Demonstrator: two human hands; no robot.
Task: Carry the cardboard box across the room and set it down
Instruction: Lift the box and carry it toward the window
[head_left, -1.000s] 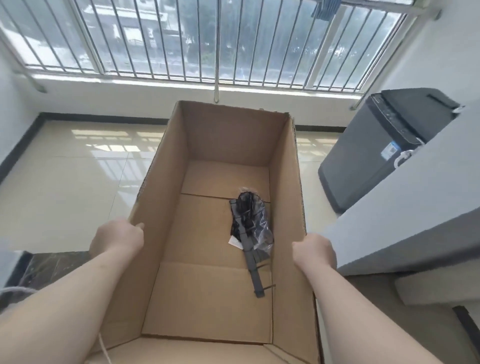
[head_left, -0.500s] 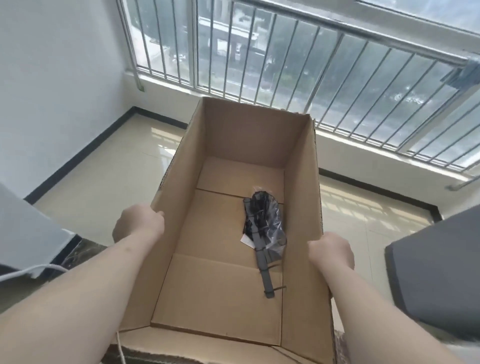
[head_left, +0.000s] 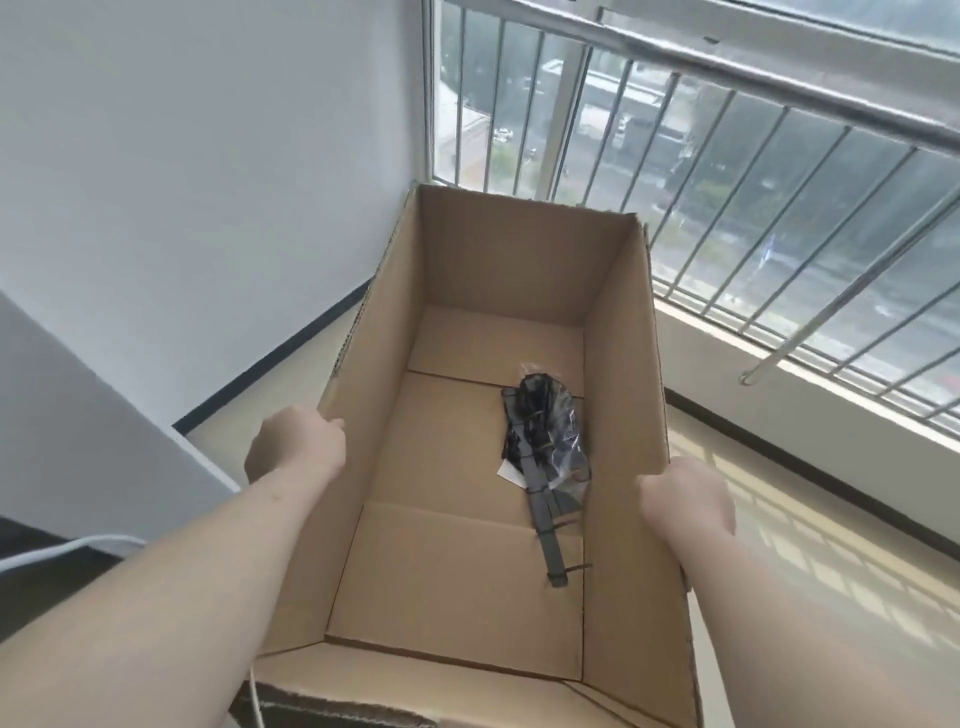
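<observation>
An open brown cardboard box (head_left: 519, 260) is held up in front of me, its long axis pointing away. My left hand (head_left: 293, 447) grips the outside of its left wall near the rim. My right hand (head_left: 685, 501) grips the outside of the right wall. On the box floor lies a black strap bundle in a clear plastic bag (head_left: 545, 441), toward the right side. The box's underside and my fingertips are hidden.
A white wall (head_left: 208, 182) stands to the left, with a black skirting along beige floor tiles (head_left: 810, 561). A barred window (head_left: 727, 182) runs along the far right. A grey ledge (head_left: 78, 441) and a white cable (head_left: 62, 551) are at my lower left.
The view has swung left: the grey machine on the right has left the frame and the white wall and room corner have come in. Both hands hold the box as before.
</observation>
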